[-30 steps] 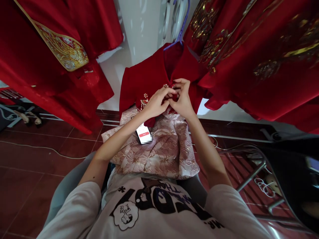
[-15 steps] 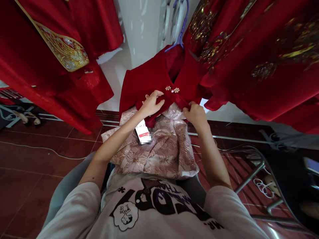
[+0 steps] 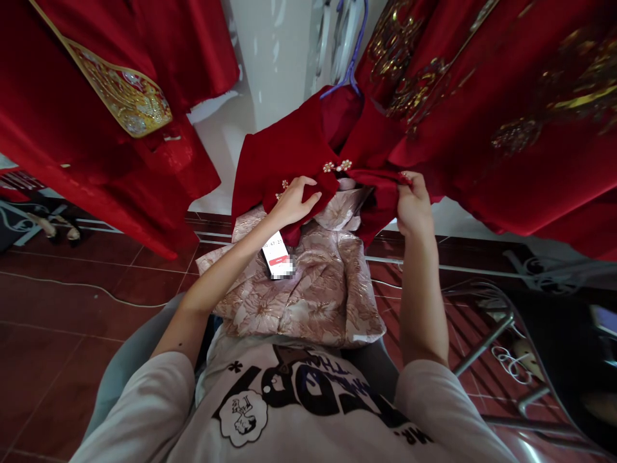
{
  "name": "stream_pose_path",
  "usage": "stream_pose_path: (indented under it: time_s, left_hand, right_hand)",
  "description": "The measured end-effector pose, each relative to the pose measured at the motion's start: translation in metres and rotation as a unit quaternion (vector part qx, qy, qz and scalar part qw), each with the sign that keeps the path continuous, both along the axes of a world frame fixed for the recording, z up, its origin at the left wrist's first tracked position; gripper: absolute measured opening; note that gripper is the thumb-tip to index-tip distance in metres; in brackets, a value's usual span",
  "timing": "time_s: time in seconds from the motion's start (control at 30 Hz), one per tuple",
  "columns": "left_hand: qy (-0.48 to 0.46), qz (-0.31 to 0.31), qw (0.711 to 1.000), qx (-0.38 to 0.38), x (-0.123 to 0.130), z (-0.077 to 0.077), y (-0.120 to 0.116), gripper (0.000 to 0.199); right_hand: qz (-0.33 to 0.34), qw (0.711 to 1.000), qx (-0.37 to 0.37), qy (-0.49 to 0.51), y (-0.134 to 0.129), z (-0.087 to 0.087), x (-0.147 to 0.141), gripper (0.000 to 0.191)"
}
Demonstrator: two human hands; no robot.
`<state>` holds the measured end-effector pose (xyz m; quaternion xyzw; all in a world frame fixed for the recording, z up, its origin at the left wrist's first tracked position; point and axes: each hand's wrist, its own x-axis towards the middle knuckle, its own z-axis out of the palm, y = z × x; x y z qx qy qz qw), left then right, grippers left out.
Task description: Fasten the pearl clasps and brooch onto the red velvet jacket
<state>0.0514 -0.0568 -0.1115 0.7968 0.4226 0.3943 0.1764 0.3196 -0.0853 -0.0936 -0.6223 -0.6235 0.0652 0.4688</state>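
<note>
Spreading a hung red velvet jacket (image 3: pixel 289 151): left hand (image 3: pixel 292 203) fingers pinched on its left front edge, right hand (image 3: pixel 413 207) fingers clamped on the lifted right hem. Next, probably steady tension.

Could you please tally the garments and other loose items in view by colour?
Red garments: 3 (red jacket held by left hand and right hand; left robe; right robe)
Pink brocade garment: 1
Phone: 1
Total: 5
</note>
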Motion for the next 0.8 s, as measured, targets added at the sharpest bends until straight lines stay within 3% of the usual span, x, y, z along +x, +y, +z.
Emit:
stream_pose_path:
  time_s: [0.07, 0.13, 0.23, 0.33, 0.47, 0.53, 0.6, 0.8]
  left_hand:
    - [0.008, 0.011, 1.0, 0.002, -0.001, 0.0, 0.0, 0.019]
    - [0.018, 0.02, 1.0, -0.001, -0.001, 0.002, -0.001, 0.019]
    - [0.034, 0.015, 0.999, -0.011, 0.001, 0.005, -0.007, 0.024]
    - [0.04, -0.013, 0.999, -0.012, 0.009, 0.007, -0.019, 0.039]
    - [0.012, -0.148, 0.989, 0.008, 0.034, 0.003, -0.044, 0.054]
    - [0.005, -0.242, 0.97, 0.001, 0.05, -0.001, -0.058, 0.049]
    - [0.031, -0.299, 0.954, -0.006, 0.064, -0.007, -0.072, 0.038]
    - [0.225, -0.24, 0.944, 0.025, 0.075, -0.025, -0.095, 0.024]
  right_hand:
    - [-0.019, 0.998, 0.025, 0.062, -0.007, 0.013, 0.001, 0.021]
    - [0.006, 0.996, 0.046, 0.077, -0.016, 0.027, 0.004, 0.023]
    - [0.043, 0.997, 0.059, 0.018, -0.032, 0.046, 0.005, 0.03]
    - [0.025, 0.997, 0.067, -0.027, -0.05, 0.059, -0.009, 0.029]
    - [0.117, 0.99, 0.072, -0.014, -0.067, 0.064, -0.047, 0.046]
    - [0.172, 0.982, 0.072, 0.01, -0.07, 0.064, -0.063, 0.05]
    - [0.21, 0.974, 0.071, 0.039, -0.069, 0.063, -0.075, 0.052]
    - [0.208, 0.958, 0.123, 0.153, -0.065, 0.069, -0.083, 0.048]
